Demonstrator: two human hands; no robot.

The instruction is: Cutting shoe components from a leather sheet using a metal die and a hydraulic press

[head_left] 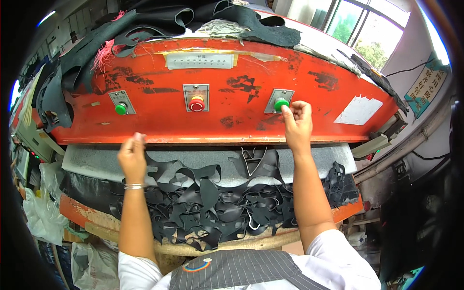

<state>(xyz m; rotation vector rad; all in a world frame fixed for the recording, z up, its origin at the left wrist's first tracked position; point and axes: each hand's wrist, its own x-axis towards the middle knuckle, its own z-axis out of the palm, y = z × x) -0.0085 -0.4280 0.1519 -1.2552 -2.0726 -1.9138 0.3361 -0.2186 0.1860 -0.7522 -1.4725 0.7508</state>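
My right hand (299, 126) is raised at the red machine front (159, 116). Its thumb tip is at the right green push button (281, 104), overlapping its lower edge; whether it presses I cannot tell. The fingers are bent and stand apart from the thumb, holding nothing. My left hand (131, 158) is curled closed, slightly blurred, by the panel's lower edge, below the left green button (121, 109), and appears empty. Between the hands, a V-shaped metal cutting die (253, 163) stands on black leather (270, 165) on the grey cutting board (92, 162), partly beneath the panel.
A red stop button (196, 104) sits mid-panel. Black leather scraps (208, 212) heap along the board's near edge, with a thin curved metal piece (251, 220) among them. Leather sheets (159, 24) lie over the machine top. Plastic bags (46, 212) hang at left.
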